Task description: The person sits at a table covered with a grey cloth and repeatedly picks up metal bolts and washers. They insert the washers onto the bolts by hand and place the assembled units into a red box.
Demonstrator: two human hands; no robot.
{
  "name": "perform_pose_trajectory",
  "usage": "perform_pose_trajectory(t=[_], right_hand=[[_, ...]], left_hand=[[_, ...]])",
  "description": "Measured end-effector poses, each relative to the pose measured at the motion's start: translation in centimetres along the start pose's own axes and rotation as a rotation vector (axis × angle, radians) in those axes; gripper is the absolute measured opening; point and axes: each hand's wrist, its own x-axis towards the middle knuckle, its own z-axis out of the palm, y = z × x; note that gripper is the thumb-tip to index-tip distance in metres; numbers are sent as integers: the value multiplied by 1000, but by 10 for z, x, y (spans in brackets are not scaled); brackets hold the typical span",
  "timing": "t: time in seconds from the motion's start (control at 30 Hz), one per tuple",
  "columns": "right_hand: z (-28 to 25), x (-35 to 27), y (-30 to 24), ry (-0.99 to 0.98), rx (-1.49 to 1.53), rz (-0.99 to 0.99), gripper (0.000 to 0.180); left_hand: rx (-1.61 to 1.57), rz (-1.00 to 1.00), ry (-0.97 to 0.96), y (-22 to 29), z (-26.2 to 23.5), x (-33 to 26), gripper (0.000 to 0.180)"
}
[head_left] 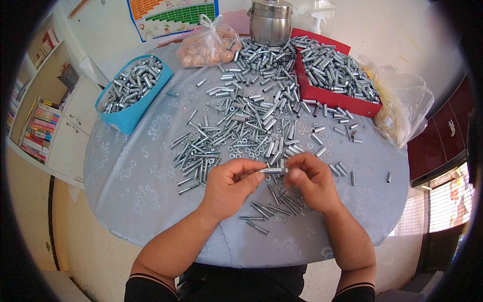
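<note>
Over the near middle of the table, my left hand (226, 187) pinches a metal expansion bolt (271, 171) by its left end, between thumb and fingers. The bolt lies roughly level. My right hand (316, 185) has its thumb and fingers closed around the bolt's right end, where a nut seems to sit; its fingertips partly hide that end. Just below my hands are several loose bolts (261, 210) with thin shafts. Beyond them spreads a big heap of bolts, metal sleeves, nuts and washers (246, 123).
A blue box (140, 107) of assembled anchors stands at the left, a red box (329, 95) heaped with more at the back right. Behind are a knotted bag of round brown items (209, 48) and a steel pot (270, 25). A clear plastic bag (402, 108) lies at the right edge.
</note>
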Motion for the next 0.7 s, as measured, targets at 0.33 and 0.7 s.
perform_pose_trajectory(t=[0.33,0.7], right_hand=[[-2,0,-1,0,-176,-53,22],[5,3,6,28,-177,-247,16]], left_hand=[[-25,-18,-18,-1,1,1,22],[-26,0,-17,-2,0,3,20]])
